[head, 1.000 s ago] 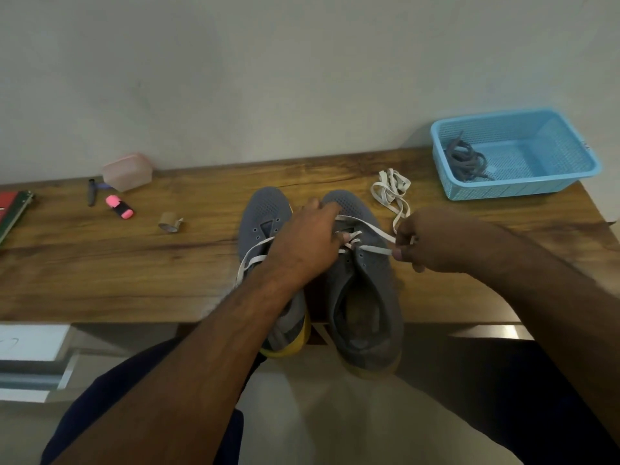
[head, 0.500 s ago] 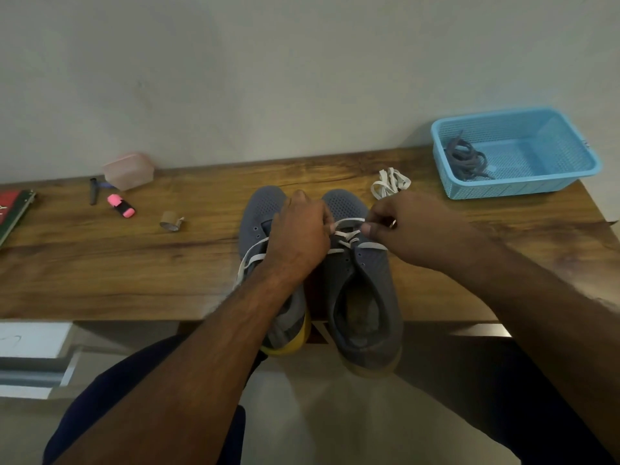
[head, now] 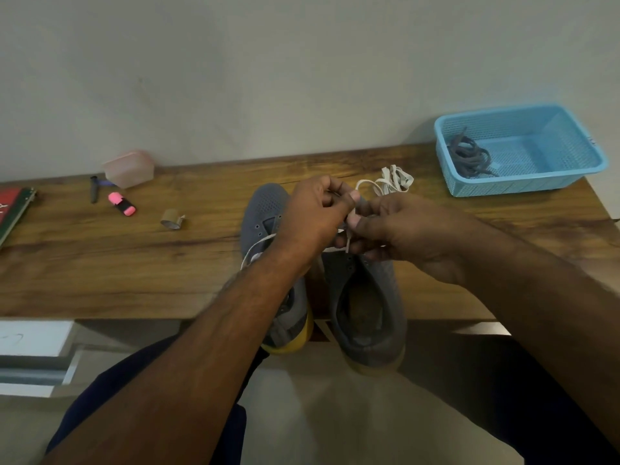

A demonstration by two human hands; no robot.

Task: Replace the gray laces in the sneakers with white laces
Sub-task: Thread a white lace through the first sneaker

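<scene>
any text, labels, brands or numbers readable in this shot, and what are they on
No text can be read here.
Red and green book at the left edge of the table: a white mark on the cover, cut off and too blurred to read.
White sheet below the table edge: a faint scribble, not legible.
Blue basket: a small dark mark on the rim, too small to read.
Sneakers and pink highlighter: no visible brand or label.

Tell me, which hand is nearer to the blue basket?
The right hand. It pinches the white lace over the right sneaker, and the blue basket lies beyond it to the right. The left hand is on its far side.
</scene>
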